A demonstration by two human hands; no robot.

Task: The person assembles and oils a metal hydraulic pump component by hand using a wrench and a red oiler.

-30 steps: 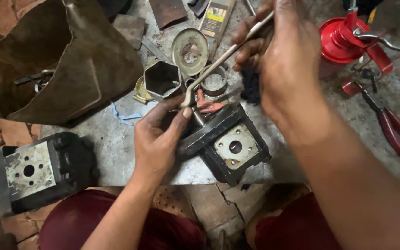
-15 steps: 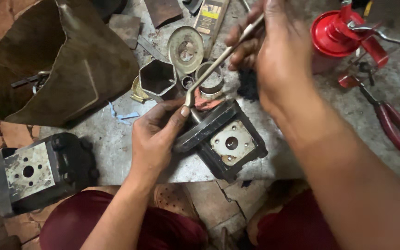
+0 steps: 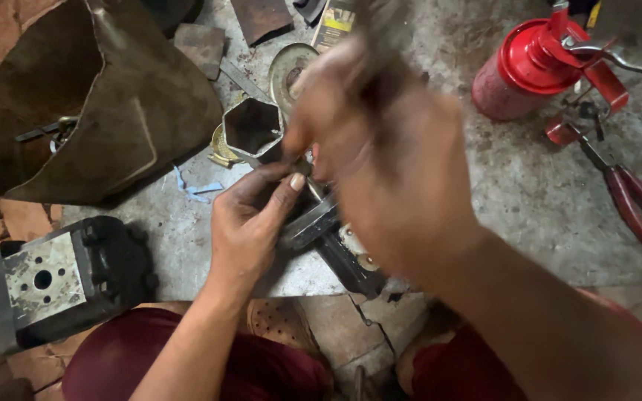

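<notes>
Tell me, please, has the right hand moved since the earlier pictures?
Yes. The right hand, blurred with motion, has come down and leftward from beside the red oil can, and now covers most of the black metal block that the left hand touches.

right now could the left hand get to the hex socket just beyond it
Probably yes. The left hand rests on the dark metal block, and the hex socket stands close ahead of its fingers with nothing between; the blurred right hand is off to the side.

Left hand at frame centre, fingers curled, thumb pressed forward; right hand raised above it, blurred, fingers bunched; right forearm runs to lower right.
</notes>
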